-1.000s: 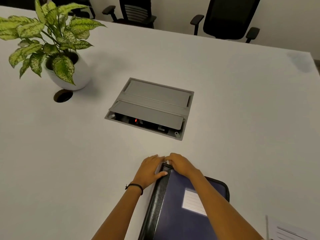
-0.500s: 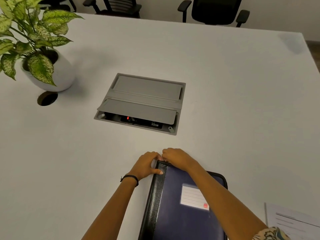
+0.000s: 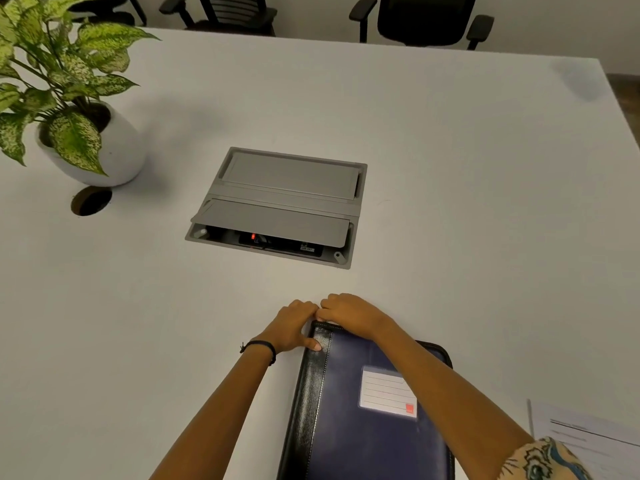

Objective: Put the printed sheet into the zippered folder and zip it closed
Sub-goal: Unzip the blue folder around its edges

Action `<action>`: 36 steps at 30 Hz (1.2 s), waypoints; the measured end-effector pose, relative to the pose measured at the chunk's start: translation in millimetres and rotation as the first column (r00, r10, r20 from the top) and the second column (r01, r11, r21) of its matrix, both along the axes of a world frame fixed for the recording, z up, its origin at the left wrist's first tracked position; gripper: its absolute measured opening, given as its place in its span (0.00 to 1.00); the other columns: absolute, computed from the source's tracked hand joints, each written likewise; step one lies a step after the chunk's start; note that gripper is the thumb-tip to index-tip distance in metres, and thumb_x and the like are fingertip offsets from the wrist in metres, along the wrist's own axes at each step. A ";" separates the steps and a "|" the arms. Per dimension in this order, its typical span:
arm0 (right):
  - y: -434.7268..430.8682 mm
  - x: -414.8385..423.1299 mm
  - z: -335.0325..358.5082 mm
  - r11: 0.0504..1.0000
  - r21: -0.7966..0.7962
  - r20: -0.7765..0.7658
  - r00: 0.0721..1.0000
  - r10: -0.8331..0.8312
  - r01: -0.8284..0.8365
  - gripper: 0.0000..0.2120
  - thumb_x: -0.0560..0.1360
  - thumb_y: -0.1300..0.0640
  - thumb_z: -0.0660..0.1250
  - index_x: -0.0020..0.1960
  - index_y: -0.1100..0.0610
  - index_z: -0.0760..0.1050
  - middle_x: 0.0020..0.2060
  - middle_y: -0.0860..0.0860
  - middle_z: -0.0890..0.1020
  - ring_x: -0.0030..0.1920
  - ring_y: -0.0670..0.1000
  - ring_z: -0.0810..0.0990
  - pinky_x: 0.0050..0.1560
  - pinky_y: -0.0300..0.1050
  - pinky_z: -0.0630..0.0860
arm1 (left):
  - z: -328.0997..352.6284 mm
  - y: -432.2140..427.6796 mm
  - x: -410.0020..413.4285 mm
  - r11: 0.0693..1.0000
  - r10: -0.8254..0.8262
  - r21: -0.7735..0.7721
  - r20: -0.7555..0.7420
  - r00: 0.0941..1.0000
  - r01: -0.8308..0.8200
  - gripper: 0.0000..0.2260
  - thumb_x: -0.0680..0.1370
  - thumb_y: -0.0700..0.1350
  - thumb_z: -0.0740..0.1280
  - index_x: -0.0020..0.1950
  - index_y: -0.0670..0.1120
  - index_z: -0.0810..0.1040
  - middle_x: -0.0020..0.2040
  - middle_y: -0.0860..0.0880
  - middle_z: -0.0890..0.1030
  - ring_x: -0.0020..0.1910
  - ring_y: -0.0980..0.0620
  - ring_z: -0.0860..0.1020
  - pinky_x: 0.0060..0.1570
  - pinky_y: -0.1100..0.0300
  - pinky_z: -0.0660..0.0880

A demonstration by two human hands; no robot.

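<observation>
Head view: zippered folder lay shut at the near edge of the surface, spine to the left. Printed sheet was outside it at the near right corner, well apart from both hands. Left hand gripped the folder's far left corner, thumb pressed on the black spine. Right hand touched it, fingers curled over the folder's far edge at the same corner. Zip pull was hidden under the fingers, so couldn't tell if it was pinched.

Judged step: opening the zip, sheet not yet in. To do it well, the left hand should anchor the corner flat while the right runs the pull along the far edge, slowing at the bend where teeth may bind. Folder might skid if the anchor slackened.

Around: power box mid-surface with its near flap raised, potted plant and cable hole toward the far left corner, chairs beyond the far edge. None sat in the zip's path. The right forearm lay across the cover and would have to clear before it lifts
</observation>
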State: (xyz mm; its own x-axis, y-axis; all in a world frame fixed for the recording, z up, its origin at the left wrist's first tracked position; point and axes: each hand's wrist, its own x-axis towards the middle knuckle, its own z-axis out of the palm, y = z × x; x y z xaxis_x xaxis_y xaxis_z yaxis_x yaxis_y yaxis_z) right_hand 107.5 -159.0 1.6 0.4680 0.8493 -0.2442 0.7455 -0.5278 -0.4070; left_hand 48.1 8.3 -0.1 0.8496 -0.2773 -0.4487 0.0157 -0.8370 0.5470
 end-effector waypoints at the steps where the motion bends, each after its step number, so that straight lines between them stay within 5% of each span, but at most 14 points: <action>1: -0.1 0.5 1.9 1.000 -0.010 0.008 1.000 0.023 -0.023 0.10 0.79 0.59 0.56 0.53 0.61 0.74 0.50 0.60 0.79 0.47 0.54 0.72 0.46 0.45 0.67 | 0.3 -0.9 1.4 1.000 -0.016 0.022 -0.001 1.000 0.016 0.25 0.68 0.50 0.75 0.60 0.43 0.71 0.58 0.46 0.76 0.58 0.46 0.70 0.56 0.53 0.66; 6: -10.9 2.3 4.7 0.982 -0.021 0.138 0.973 0.186 -0.185 0.13 0.78 0.62 0.58 0.61 0.59 0.72 0.53 0.59 0.79 0.51 0.58 0.75 0.50 0.51 0.73 | 2.6 -5.0 5.0 0.986 -0.088 0.139 -0.008 0.996 0.088 0.24 0.70 0.50 0.74 0.60 0.44 0.69 0.60 0.47 0.75 0.60 0.47 0.69 0.60 0.52 0.62; 13: -16.8 -0.4 4.2 0.985 -0.003 0.151 0.973 0.172 -0.174 0.15 0.78 0.63 0.58 0.64 0.58 0.71 0.50 0.61 0.79 0.48 0.59 0.75 0.46 0.51 0.72 | 3.9 -5.5 2.9 0.989 -0.078 0.128 0.024 0.997 0.075 0.23 0.70 0.49 0.74 0.59 0.44 0.70 0.58 0.47 0.75 0.59 0.48 0.69 0.59 0.55 0.61; 17: -16.1 -5.9 -0.6 0.999 -0.023 0.057 0.997 0.046 -0.045 0.10 0.79 0.59 0.56 0.57 0.60 0.71 0.49 0.61 0.78 0.50 0.57 0.75 0.44 0.43 0.66 | 2.8 -3.8 2.2 0.999 -0.024 0.037 0.011 1.000 0.024 0.22 0.68 0.48 0.76 0.56 0.44 0.72 0.56 0.47 0.76 0.57 0.48 0.69 0.51 0.59 0.60; 21: -16.0 -13.9 0.8 0.998 -0.058 0.015 1.000 0.011 -0.010 0.10 0.80 0.59 0.55 0.54 0.62 0.73 0.48 0.61 0.79 0.50 0.57 0.75 0.49 0.49 0.72 | 0.3 -1.9 2.0 0.999 0.007 -0.034 -0.043 0.999 -0.008 0.21 0.67 0.46 0.77 0.56 0.44 0.74 0.53 0.49 0.77 0.52 0.51 0.67 0.49 0.60 0.60; 31: -19.5 -17.5 -1.7 0.999 -0.020 0.085 0.995 0.049 -0.048 0.09 0.77 0.62 0.60 0.55 0.59 0.76 0.48 0.56 0.81 0.49 0.56 0.75 0.46 0.50 0.74 | 0.6 -6.7 -0.7 0.999 0.006 0.033 -0.091 0.996 -0.003 0.21 0.69 0.46 0.75 0.57 0.45 0.72 0.57 0.44 0.75 0.58 0.45 0.69 0.56 0.56 0.63; 36: -42.0 -10.6 -2.4 0.994 -0.037 0.170 0.980 0.105 -0.100 0.10 0.75 0.66 0.58 0.51 0.59 0.76 0.47 0.55 0.81 0.48 0.56 0.74 0.44 0.49 0.72 | -0.1 -3.1 -1.5 0.999 -0.012 0.042 -0.086 0.996 0.015 0.19 0.69 0.47 0.75 0.55 0.45 0.72 0.50 0.50 0.72 0.54 0.48 0.68 0.51 0.59 0.60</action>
State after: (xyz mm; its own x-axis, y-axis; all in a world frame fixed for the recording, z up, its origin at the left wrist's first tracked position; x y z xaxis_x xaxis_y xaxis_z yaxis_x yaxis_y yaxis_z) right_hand 96.9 -201.0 -0.8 0.4158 0.8890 -0.1921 0.8538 -0.4543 -0.2542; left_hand 46.7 5.2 -0.2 0.8038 -0.2677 -0.5312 0.0496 -0.8597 0.5084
